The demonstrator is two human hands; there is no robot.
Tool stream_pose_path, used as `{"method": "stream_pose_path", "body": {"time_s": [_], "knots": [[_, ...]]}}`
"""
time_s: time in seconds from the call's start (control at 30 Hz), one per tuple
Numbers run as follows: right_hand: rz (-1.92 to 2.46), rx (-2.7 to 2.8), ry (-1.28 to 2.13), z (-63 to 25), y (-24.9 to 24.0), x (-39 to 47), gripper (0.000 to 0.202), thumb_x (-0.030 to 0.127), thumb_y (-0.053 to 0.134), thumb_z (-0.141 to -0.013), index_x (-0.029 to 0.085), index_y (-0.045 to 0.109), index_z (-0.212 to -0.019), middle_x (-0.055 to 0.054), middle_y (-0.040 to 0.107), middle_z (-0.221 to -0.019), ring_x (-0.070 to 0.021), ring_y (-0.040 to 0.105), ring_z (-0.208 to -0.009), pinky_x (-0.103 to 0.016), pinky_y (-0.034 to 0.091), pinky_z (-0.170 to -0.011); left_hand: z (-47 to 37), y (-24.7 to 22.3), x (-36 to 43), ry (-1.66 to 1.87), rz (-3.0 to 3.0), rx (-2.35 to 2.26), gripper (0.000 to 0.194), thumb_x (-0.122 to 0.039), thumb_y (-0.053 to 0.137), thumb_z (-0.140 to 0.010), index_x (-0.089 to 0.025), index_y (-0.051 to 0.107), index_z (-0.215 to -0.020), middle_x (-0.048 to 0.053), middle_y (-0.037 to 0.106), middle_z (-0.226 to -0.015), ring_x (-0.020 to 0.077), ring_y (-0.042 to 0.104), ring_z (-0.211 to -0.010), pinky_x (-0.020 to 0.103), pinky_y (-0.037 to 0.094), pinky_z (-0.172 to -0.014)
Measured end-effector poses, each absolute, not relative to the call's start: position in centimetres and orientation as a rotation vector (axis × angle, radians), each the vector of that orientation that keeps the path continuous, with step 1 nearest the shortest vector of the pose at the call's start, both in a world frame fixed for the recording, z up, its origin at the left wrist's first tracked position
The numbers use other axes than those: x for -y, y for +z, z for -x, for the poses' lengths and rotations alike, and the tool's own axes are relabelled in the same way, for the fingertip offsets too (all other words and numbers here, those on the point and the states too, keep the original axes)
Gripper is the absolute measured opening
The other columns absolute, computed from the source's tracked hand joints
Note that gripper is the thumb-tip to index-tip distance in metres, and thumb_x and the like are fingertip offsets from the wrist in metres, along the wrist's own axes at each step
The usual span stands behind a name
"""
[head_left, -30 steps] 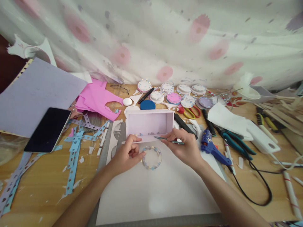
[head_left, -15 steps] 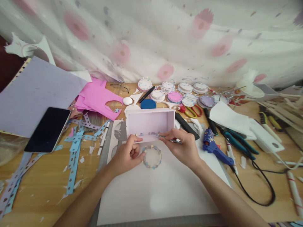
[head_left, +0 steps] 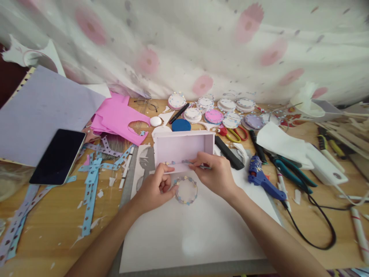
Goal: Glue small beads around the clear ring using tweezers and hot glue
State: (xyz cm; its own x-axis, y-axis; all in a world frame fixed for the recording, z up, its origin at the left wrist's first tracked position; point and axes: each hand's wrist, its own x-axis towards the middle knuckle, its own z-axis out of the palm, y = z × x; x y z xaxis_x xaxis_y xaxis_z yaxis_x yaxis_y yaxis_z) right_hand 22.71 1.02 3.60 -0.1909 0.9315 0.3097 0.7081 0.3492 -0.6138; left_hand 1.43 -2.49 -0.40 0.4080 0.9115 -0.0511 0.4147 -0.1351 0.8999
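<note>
A pale lilac open box [head_left: 184,148] lies on a white sheet [head_left: 190,234]. My left hand [head_left: 158,186] is closed at its front left edge, forefinger over the rim and the other fingers curled in front. The left thumb comes close to a thin ring [head_left: 186,190] dotted with small blue, yellow and purplish pieces, just in front of the box. With its fingers pinched, my right hand [head_left: 215,173] holds slim metal tweezers [head_left: 205,167], largely hidden by the fingers, at the box's front right. Small coloured pieces [head_left: 170,163] show inside the box near its front wall.
Several decorated discs [head_left: 213,116] stand behind the box. At right lie a blue glue gun [head_left: 263,179] with its cord, teal-handled pliers [head_left: 292,175] and a white sheet piece. A phone [head_left: 59,156], punched paper strips [head_left: 91,196] and pink foam [head_left: 115,115] occupy the left.
My right hand has shifted slightly left, its fingertips further along the box's front, and the tweezers now show less. The left hand keeps its place at the box.
</note>
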Motion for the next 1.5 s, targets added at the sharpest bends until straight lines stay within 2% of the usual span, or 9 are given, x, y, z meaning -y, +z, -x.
{"method": "stream_pose_path", "body": {"time_s": [0.23, 0.47, 0.6, 0.83, 0.93, 1.07, 1.2, 1.33, 1.5], "knots": [[1.608, 1.973, 0.424, -21.8, 4.3, -1.6, 0.019, 0.013, 0.067, -0.068, 0.022, 0.052, -0.059, 0.004, 0.075, -0.068, -0.0203, 0.069, -0.062, -0.025, 0.04, -0.053, -1.4, -0.7, 2.4, 0.668, -1.715, -1.155, 0.033, -0.03, 0.058, -0.088, -0.024, 0.037, -0.113, -0.011, 0.038, -0.062, 0.0083, 0.038, -0.052, 0.02, 0.031, -0.053], [1.223, 1.592, 0.665, -23.1, 4.2, -0.5, 0.022, 0.02, 0.073, -0.075, 0.023, 0.057, -0.061, -0.002, 0.075, -0.072, -0.0203, 0.073, -0.07, -0.027, 0.053, -0.057, -1.5, -0.4, 2.5, 0.688, -1.721, -1.16, 0.032, -0.028, 0.057, -0.088, -0.024, 0.037, -0.113, -0.011, 0.039, -0.062, 0.008, 0.036, -0.052, 0.02, 0.03, -0.053], [1.135, 1.211, 0.849, -25.0, 4.3, 0.6, 0.03, 0.021, 0.084, -0.065, 0.023, 0.054, -0.06, -0.001, 0.077, -0.074, -0.0226, 0.075, -0.07, -0.03, 0.058, -0.058, -1.5, -0.2, 2.4, 0.712, -1.691, -1.142, 0.029, -0.027, 0.054, -0.089, -0.024, 0.038, -0.113, -0.011, 0.041, -0.064, 0.0081, 0.039, -0.054, 0.02, 0.033, -0.054], [1.011, 0.831, 1.134, -26.0, 2.9, 1.0, 0.039, 0.023, 0.087, -0.059, 0.023, 0.049, -0.06, 0.002, 0.076, -0.069, -0.0266, 0.076, -0.079, -0.042, 0.059, -0.077, -1.7, 0.3, 2.1, 0.756, -1.623, -1.156, 0.038, -0.028, 0.058, -0.085, -0.024, 0.037, -0.117, -0.007, 0.051, -0.076, 0.0078, 0.044, -0.056, 0.019, 0.032, -0.05], [0.982, 0.786, 1.22, -25.6, 2.3, 1.0, 0.04, 0.026, 0.087, -0.059, 0.024, 0.047, -0.061, 0.003, 0.076, -0.069, -0.0216, 0.074, -0.067, -0.04, 0.059, -0.073, -1.6, 0.6, 1.4, 0.774, -1.603, -1.143, 0.042, -0.026, 0.059, -0.085, -0.024, 0.036, -0.12, -0.005, 0.055, -0.081, 0.0078, 0.046, -0.057, 0.019, 0.032, -0.05], [0.939, 0.735, 1.341, -25.0, 2.0, 1.3, 0.041, 0.026, 0.087, -0.058, 0.023, 0.046, -0.06, 0.005, 0.075, -0.069, -0.0101, 0.058, -0.042, -0.037, 0.059, -0.074, -1.1, 1.1, 0.3, 0.728, -1.583, -1.116, 0.043, -0.023, 0.059, -0.085, -0.023, 0.037, -0.122, -0.003, 0.056, -0.081, 0.0085, 0.047, -0.06, 0.019, 0.036, -0.053], [0.865, 0.711, 1.441, -24.8, 2.1, 1.7, 0.04, 0.025, 0.086, -0.059, 0.023, 0.046, -0.06, 0.008, 0.074, -0.066, -0.0055, 0.048, -0.035, -0.036, 0.057, -0.078, -1.1, 1.2, -0.2, 0.746, -1.596, -1.064, 0.044, -0.029, 0.054, -0.092, -0.023, 0.041, -0.133, -0.001, 0.057, -0.081, 0.0107, 0.05, -0.065, 0.022, 0.039, -0.06], [0.876, 0.698, 1.446, -24.9, 2.3, 1.9, 0.039, 0.026, 0.087, -0.058, 0.024, 0.047, -0.06, 0.007, 0.073, -0.064, -0.0107, 0.061, -0.047, -0.035, 0.056, -0.076, -1.7, 1.1, 0.1, 0.846, -1.576, -1.056, 0.039, -0.034, 0.036, -0.1, -0.021, 0.052, -0.133, 0.002, 0.06, -0.079, 0.0105, 0.042, -0.057, 0.024, 0.037, -0.056], [0.913, 0.683, 1.46, -24.7, 2.6, 2.0, 0.041, 0.029, 0.088, -0.054, 0.025, 0.047, -0.059, 0.004, 0.075, -0.066, -0.0185, 0.07, -0.059, -0.038, 0.056, -0.074, -2.0, 0.6, 0.4, 0.829, -1.717, -1.045, 0.037, -0.031, 0.037, -0.099, -0.02, 0.068, -0.116, 0.005, 0.063, -0.083, 0.0116, 0.047, -0.06, 0.025, 0.041, -0.057]]}}
